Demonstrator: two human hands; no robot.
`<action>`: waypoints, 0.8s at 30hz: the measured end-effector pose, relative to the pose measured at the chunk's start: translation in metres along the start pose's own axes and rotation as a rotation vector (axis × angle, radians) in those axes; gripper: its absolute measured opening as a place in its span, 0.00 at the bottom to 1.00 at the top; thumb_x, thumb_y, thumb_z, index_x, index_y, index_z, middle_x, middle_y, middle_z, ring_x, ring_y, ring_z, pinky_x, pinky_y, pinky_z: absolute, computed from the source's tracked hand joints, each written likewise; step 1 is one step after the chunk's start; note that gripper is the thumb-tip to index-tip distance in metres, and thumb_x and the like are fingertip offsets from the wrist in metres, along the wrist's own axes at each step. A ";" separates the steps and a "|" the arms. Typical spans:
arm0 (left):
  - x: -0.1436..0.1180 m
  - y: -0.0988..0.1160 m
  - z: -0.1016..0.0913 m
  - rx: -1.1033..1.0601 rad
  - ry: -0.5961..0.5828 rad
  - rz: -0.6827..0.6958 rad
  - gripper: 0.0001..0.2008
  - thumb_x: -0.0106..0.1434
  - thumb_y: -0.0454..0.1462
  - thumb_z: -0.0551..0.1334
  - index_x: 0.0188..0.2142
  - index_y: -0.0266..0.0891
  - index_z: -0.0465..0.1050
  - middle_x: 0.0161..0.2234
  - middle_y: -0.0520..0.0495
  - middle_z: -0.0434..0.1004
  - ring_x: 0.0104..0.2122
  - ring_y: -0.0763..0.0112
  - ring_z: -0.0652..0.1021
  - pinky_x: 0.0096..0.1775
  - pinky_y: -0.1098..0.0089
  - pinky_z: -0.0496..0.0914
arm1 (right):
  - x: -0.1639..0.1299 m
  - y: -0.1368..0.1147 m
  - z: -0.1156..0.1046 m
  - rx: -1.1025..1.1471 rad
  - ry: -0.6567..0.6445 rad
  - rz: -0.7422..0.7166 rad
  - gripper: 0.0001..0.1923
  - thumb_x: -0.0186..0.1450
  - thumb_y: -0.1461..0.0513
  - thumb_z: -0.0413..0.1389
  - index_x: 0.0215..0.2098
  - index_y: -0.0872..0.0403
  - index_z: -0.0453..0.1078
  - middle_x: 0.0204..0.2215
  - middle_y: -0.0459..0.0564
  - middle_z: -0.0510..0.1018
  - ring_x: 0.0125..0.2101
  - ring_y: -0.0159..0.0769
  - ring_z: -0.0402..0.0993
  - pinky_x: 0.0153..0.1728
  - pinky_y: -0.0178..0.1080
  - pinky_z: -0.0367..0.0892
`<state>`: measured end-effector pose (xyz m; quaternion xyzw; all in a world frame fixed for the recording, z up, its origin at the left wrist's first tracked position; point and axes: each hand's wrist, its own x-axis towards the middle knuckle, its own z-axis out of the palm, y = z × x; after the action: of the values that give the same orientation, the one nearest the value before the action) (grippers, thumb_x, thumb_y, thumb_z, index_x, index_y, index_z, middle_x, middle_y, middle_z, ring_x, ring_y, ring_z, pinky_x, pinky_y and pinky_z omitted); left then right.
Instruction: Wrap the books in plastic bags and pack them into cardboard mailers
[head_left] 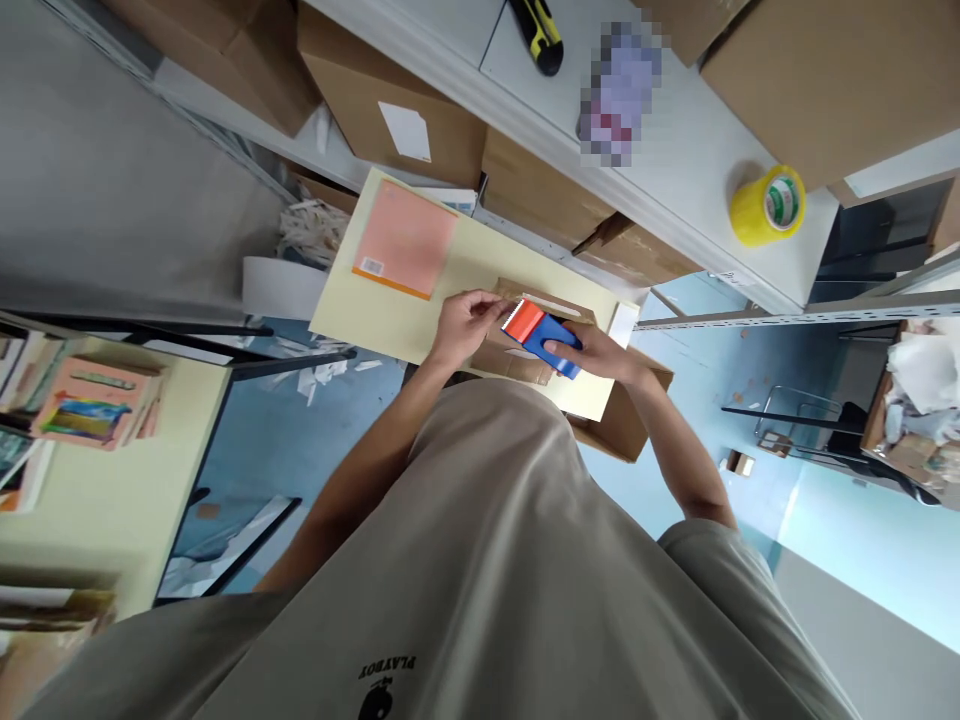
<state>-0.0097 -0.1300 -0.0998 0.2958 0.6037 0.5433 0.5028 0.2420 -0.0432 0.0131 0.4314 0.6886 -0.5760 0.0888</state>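
Beige shirt fills the near view; beyond it, the right hand [600, 352] grips a blue-and-red tape dispenser [541, 336] on a flat cardboard parcel [525, 362], apparently sealing it. At its 9 o'clock the left hand [463, 322] pins the parcel down. Both lie on a pale yellow surface [480, 265]; at 1 o'clock, yellow tape [766, 205] sits on a shelf.

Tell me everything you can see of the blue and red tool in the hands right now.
The blue and red tool looks like a plastic handheld tape dispenser: a blue body with a red-orange end and a thin white edge. It lies tilted over a small brown cardboard box on the pale yellow table. The right hand grips its blue body; the left hand pinches at the red end. Any tape roll is hidden.
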 end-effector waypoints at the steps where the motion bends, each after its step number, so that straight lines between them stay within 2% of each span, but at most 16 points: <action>1: 0.002 -0.006 -0.005 0.004 0.061 0.004 0.22 0.64 0.56 0.79 0.36 0.40 0.86 0.35 0.44 0.89 0.36 0.63 0.84 0.40 0.67 0.79 | -0.003 -0.008 -0.012 -0.003 -0.067 0.031 0.41 0.65 0.23 0.66 0.43 0.50 0.75 0.33 0.51 0.86 0.32 0.43 0.83 0.32 0.42 0.78; 3: 0.007 -0.019 -0.019 -0.007 0.189 -0.002 0.22 0.65 0.57 0.79 0.35 0.40 0.84 0.31 0.47 0.86 0.31 0.67 0.81 0.36 0.69 0.77 | -0.011 -0.023 -0.039 -0.019 -0.172 0.117 0.39 0.65 0.25 0.68 0.42 0.51 0.77 0.31 0.51 0.86 0.29 0.41 0.82 0.30 0.41 0.77; 5: 0.014 -0.033 -0.031 -0.030 0.272 -0.018 0.23 0.66 0.57 0.78 0.34 0.41 0.82 0.28 0.49 0.82 0.28 0.70 0.78 0.33 0.71 0.74 | -0.017 -0.036 -0.064 -0.088 -0.174 0.195 0.38 0.65 0.26 0.69 0.38 0.51 0.78 0.29 0.50 0.85 0.28 0.40 0.82 0.29 0.40 0.75; 7: 0.020 -0.047 -0.037 -0.053 0.282 -0.036 0.22 0.66 0.55 0.79 0.32 0.41 0.81 0.27 0.51 0.80 0.26 0.72 0.76 0.31 0.72 0.73 | -0.018 -0.048 -0.081 -0.179 -0.143 0.243 0.38 0.65 0.26 0.70 0.33 0.51 0.77 0.27 0.50 0.84 0.27 0.39 0.81 0.28 0.39 0.72; 9: 0.026 -0.059 -0.035 -0.089 0.277 -0.065 0.21 0.67 0.53 0.79 0.31 0.41 0.80 0.27 0.51 0.79 0.26 0.74 0.75 0.31 0.73 0.72 | -0.012 -0.058 -0.089 -0.256 -0.132 0.272 0.38 0.65 0.26 0.70 0.30 0.50 0.77 0.25 0.49 0.83 0.27 0.39 0.80 0.28 0.39 0.70; 14: 0.033 -0.081 -0.023 -0.190 0.318 -0.169 0.19 0.67 0.49 0.79 0.30 0.41 0.79 0.26 0.52 0.78 0.25 0.75 0.73 0.30 0.74 0.70 | 0.014 -0.081 -0.092 -0.399 -0.143 0.327 0.41 0.66 0.23 0.66 0.32 0.51 0.78 0.25 0.49 0.82 0.28 0.38 0.79 0.29 0.39 0.66; 18: 0.036 -0.100 -0.016 -0.235 0.315 -0.235 0.20 0.67 0.48 0.80 0.29 0.41 0.77 0.25 0.53 0.76 0.25 0.75 0.73 0.30 0.73 0.70 | 0.029 -0.097 -0.091 -0.465 -0.164 0.351 0.42 0.66 0.22 0.65 0.33 0.51 0.78 0.25 0.50 0.82 0.29 0.40 0.80 0.30 0.40 0.68; 21: 0.039 -0.117 -0.008 -0.229 0.331 -0.271 0.18 0.68 0.47 0.79 0.30 0.42 0.78 0.25 0.54 0.76 0.24 0.75 0.72 0.30 0.72 0.68 | 0.036 -0.105 -0.085 -0.462 -0.183 0.363 0.43 0.67 0.21 0.62 0.34 0.51 0.78 0.26 0.51 0.82 0.28 0.41 0.80 0.31 0.42 0.70; 24: 0.042 -0.132 0.004 -0.183 0.346 -0.262 0.15 0.69 0.47 0.77 0.32 0.42 0.80 0.27 0.54 0.79 0.27 0.73 0.75 0.34 0.71 0.70 | 0.042 -0.107 -0.079 -0.504 -0.157 0.329 0.43 0.68 0.20 0.60 0.35 0.50 0.79 0.24 0.50 0.81 0.29 0.42 0.81 0.31 0.42 0.70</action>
<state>0.0052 -0.1218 -0.2369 0.0705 0.6624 0.5685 0.4827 0.1707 0.0499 0.0890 0.4555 0.7218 -0.3967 0.3379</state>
